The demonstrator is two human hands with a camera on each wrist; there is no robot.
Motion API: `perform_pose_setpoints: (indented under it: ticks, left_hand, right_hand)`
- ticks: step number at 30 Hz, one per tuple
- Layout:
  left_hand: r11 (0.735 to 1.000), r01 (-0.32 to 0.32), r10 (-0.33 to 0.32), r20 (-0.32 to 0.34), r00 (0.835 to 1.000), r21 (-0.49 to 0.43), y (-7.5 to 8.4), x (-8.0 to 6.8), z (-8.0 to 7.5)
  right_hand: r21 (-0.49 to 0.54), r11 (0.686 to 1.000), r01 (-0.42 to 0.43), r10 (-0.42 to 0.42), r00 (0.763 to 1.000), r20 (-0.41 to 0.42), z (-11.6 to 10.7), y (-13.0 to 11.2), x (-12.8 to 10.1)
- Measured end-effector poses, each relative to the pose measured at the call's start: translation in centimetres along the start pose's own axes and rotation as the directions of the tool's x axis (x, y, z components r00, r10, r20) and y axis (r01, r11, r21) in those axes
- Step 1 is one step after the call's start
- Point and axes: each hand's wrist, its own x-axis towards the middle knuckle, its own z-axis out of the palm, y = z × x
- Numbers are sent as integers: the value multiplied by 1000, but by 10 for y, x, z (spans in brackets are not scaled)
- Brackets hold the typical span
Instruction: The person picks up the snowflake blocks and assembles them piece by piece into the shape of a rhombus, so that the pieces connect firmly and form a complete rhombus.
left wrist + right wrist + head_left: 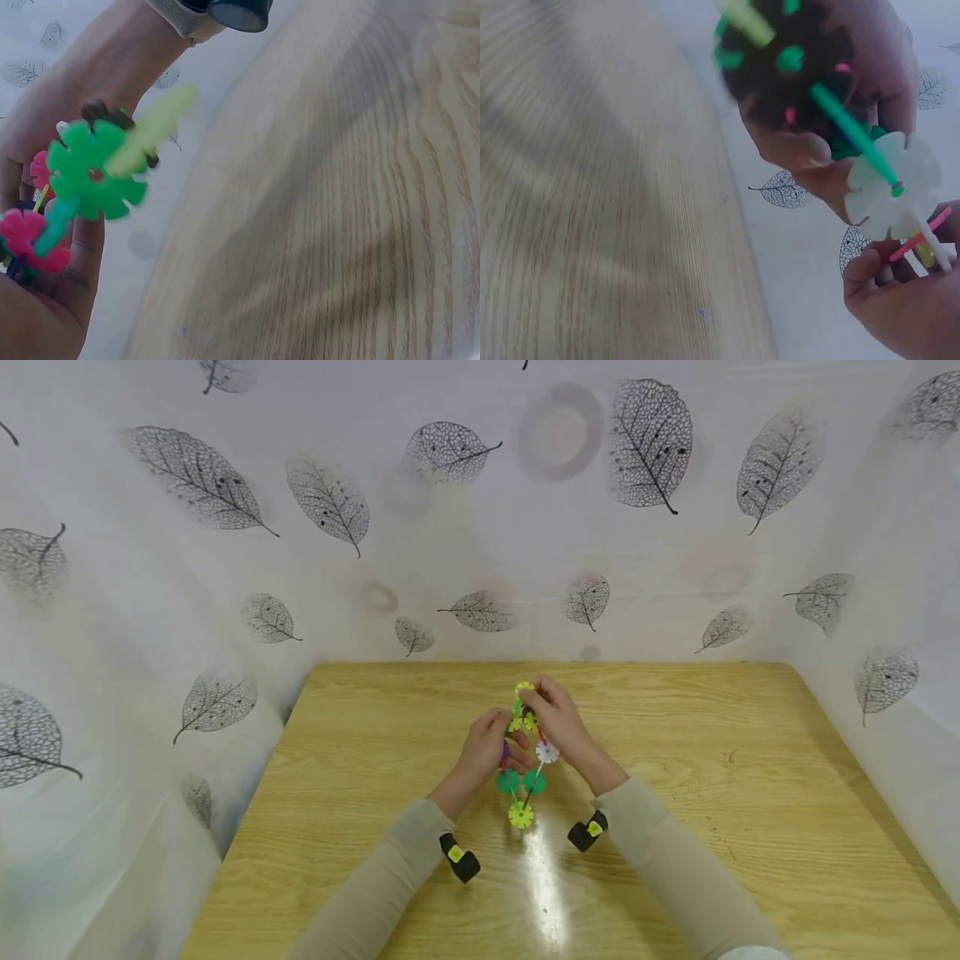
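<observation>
— So, where is the toy?
— The flower-disc toy (525,760), a cluster of notched plastic discs joined by thin sticks, is held up over the middle of the wooden table (712,827), between both hands.
— Which discs show?
— From the head view, a yellow disc (521,815) hangs lowest, two green discs (522,782) sit above it, and a white disc (547,752) lies just beside the right hand. In the left wrist view a green disc (94,171) and a pink disc (30,236) appear, blurred.
— And the hands?
— The left hand (491,750) has its fingers curled round the toy's middle. The right hand (553,714) pinches the upper end, near a yellow-green ring (524,688).
— Around them?
— Beige sleeves (390,877), a black wrist device (459,857) on each arm, and a white leaf-print backdrop (450,510) on three sides.
</observation>
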Motion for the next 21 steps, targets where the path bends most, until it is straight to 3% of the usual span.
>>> perform_pose_setpoints:
  ticks: [7, 21]
  left_hand:
    - [1000, -11, 10, 10, 1000, 25, -1, 0, 1]
    - [1000, -1, 0, 10, 1000, 15, 1, -2, 2]
  right_hand:
    - [131, 991, -37, 41, 999, -33, 7, -3, 0]
    - [238, 969, -67, 78, 996, -39, 6, 1, 0]
